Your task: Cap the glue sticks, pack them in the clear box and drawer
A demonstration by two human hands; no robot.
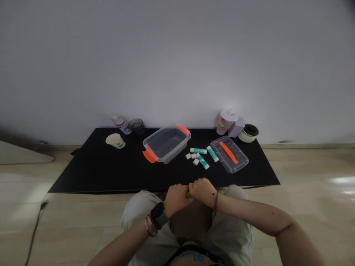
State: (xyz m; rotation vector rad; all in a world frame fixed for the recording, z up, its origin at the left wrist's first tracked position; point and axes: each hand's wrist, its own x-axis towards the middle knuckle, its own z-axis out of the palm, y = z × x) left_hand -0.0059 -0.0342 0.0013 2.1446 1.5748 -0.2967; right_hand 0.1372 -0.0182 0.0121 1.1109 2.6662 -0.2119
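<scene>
When I look from far away through the head camera, I see a pale wall [177, 62] and a wooden floor [305, 166], and a long black mat [83, 173] lies in front of the wall. On this mat is a clear plastic box [166, 145] with orange handles, and on its right side is a clear lid [229, 154] with an orange strip. Between them lie three glue sticks [203, 161] with green labels and some small white caps [193, 156]. A paper cup [115, 140] lies on its side at the left. Along the wall I see a spray can [121, 125], a dark glass [137, 126], a plastic cup [225, 122], a small white box [236, 127] and a round pot [248, 133].

The person's two forearms are raised over the knees and come together at the middle, with the right elbow pointing out to the side. The left hand [175, 199] and the right hand [202, 191] are both closed and touch each other, just before the near edge of the mat. Together they grip a small object [189, 194] with a yellow edge. The hands hide most of it, so I cannot tell what it is.
</scene>
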